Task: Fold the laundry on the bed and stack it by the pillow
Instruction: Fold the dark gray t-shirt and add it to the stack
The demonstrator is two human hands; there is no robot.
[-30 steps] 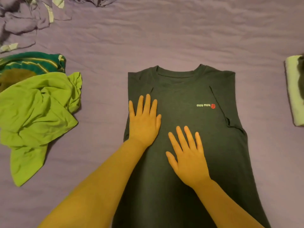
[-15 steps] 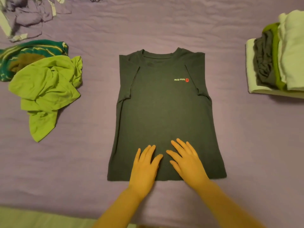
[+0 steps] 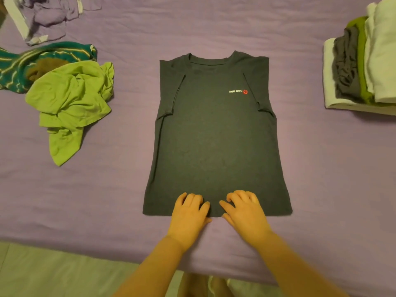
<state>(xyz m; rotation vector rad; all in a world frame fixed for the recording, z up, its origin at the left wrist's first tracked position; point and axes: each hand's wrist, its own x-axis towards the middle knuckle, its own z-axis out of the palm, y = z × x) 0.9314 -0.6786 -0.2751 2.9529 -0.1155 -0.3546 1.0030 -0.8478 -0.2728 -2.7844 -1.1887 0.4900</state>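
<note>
Green crumpled garment [image 3: 70, 99] left of shirt [image 3: 216, 136], folded stack [image 3: 364, 67] right

Small white lettering "miu miu" [image 3: 235, 91] on the chest of the dark T-shirt [image 3: 214, 146], well up from the hands at the hem, round red emblem [image 3: 245, 91] just beside it, unreadable

Wrinkled purple bedsheet [image 3: 214, 24] filling nearly the whole view under dim, warm indoor light.

Sheet covering the bed as one flat surface, soft creases running across it, its near edge cutting straight across the bottom of the view. Pale green smooth floor [image 3: 53, 273] showing below that edge. No walls or windows showing.
</note>
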